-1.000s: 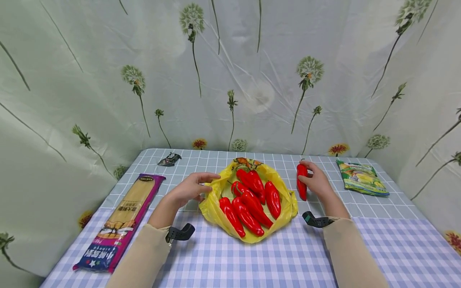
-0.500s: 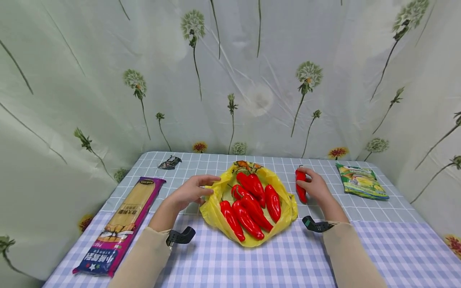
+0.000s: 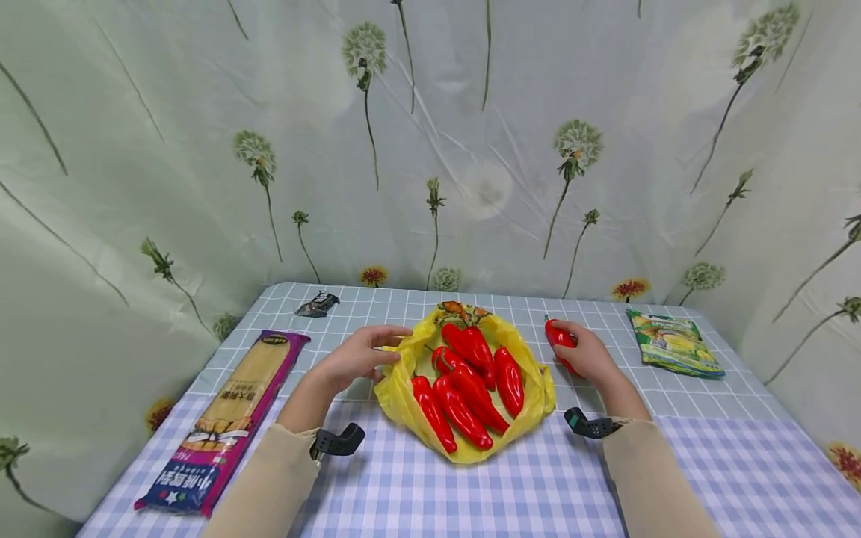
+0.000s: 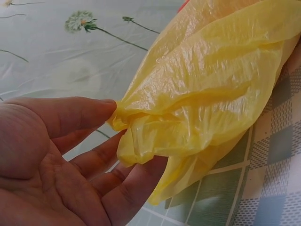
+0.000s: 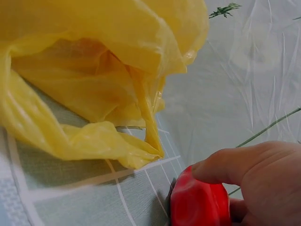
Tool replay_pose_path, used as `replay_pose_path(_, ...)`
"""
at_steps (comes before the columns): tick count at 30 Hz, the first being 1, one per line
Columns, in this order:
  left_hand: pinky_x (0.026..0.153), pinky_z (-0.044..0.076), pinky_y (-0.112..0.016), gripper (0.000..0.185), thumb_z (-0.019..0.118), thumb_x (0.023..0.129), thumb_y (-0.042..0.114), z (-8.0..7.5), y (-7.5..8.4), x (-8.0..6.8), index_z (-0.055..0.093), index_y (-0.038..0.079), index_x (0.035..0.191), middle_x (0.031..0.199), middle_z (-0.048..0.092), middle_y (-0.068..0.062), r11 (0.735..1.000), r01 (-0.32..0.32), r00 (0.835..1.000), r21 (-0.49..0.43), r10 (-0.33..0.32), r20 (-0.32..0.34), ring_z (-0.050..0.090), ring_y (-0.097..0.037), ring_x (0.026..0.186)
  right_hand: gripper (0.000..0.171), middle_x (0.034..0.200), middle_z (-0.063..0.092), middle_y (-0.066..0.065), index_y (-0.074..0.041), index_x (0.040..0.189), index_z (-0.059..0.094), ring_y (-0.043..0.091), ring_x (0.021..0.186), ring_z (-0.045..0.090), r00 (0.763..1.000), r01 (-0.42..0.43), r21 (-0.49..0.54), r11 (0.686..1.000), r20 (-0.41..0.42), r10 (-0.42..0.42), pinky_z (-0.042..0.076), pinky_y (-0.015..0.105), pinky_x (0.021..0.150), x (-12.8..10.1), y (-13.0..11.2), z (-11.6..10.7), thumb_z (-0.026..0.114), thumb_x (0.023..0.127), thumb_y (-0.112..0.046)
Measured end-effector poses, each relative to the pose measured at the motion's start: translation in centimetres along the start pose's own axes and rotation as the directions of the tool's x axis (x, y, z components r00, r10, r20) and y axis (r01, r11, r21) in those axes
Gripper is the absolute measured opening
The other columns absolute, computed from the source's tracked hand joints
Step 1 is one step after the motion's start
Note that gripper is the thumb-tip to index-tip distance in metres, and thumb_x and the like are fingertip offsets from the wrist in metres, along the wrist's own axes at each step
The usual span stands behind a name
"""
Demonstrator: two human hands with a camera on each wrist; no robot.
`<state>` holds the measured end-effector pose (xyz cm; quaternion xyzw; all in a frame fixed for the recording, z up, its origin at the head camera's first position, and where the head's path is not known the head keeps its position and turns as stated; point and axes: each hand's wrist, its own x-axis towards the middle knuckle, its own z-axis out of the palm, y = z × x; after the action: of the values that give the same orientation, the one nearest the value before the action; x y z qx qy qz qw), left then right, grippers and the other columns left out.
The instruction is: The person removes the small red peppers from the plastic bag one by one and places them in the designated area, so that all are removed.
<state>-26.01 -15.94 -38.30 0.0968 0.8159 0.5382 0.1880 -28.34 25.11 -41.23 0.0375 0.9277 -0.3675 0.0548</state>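
Observation:
A yellow plastic bag (image 3: 400,400) lies spread on the table, its mouth facing up, with several glossy red peppers (image 3: 464,381) inside. At its left rim, my left hand (image 3: 356,355) pinches the plastic; the left wrist view shows the thumb on the gathered edge and fingers behind it. To the right of the bag, my right hand (image 3: 587,353) grips one more red pepper (image 3: 558,338) between thumb and fingers. Its stem end points away and slightly left, and the palm covers its lower part. In the right wrist view a twisted bag handle (image 5: 113,141) is beside this pepper.
A long purple-edged pasta packet (image 3: 232,407) lies on the left, and a small black packet (image 3: 318,304) at the back left. A green and yellow packet (image 3: 676,345) sits at the right. A flower-print curtain (image 3: 484,149) hangs behind the table.
The right hand has turned its pepper from nearly straight to slanting, stem end swinging left towards the bag. The left hand stays at the bag's rim. The head view has shifted slightly.

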Motion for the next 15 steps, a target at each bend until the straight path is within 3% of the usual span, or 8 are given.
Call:
replay_pose_path(5,0.067,0.055,-0.029,0.045,0.063,0.096,0.012,0.12,0.19,0.22,0.058,0.021,0.139,0.142,0.057,-0.012,1.000,0.000,1.000,0.010,0.000,-0.002,0.062,-0.021,0.100,0.065,0.149,0.039,0.030,-0.007,0.154,0.034,0.050,0.131,0.039,1.000,0.028,-0.035,0.999,-0.009,-0.028,0.045,0.061,0.104,-0.21,0.05,0.22,0.061,0.095,-0.015)
replay_pose_path(11,0.069,0.056,-0.029,0.043,0.064,0.095,0.012,0.43,0.06,0.17,0.060,0.023,0.137,0.141,0.059,-0.010,0.999,0.031,0.999,0.010,-0.031,-0.017,0.061,-0.021,0.102,0.065,0.151,0.037,0.030,-0.008,0.155,0.032,0.049,0.132,0.038,1.000,-0.003,-0.020,1.000,-0.008,0.003,0.044,0.061,0.105,-0.06,0.03,0.28,0.059,0.097,-0.018)
replay_pose_path(15,0.069,0.055,-0.029,0.044,0.063,0.096,0.012,0.37,-0.05,0.07,0.058,0.020,0.139,0.143,0.056,-0.013,1.000,0.020,1.000,0.024,-0.019,-0.004,0.061,-0.021,0.101,0.065,0.150,0.038,0.030,-0.010,0.155,0.031,0.047,0.129,0.041,1.000,-0.021,-0.037,0.999,-0.003,0.021,0.048,0.059,0.101,-0.04,-0.23,-0.11,0.058,0.098,-0.023)
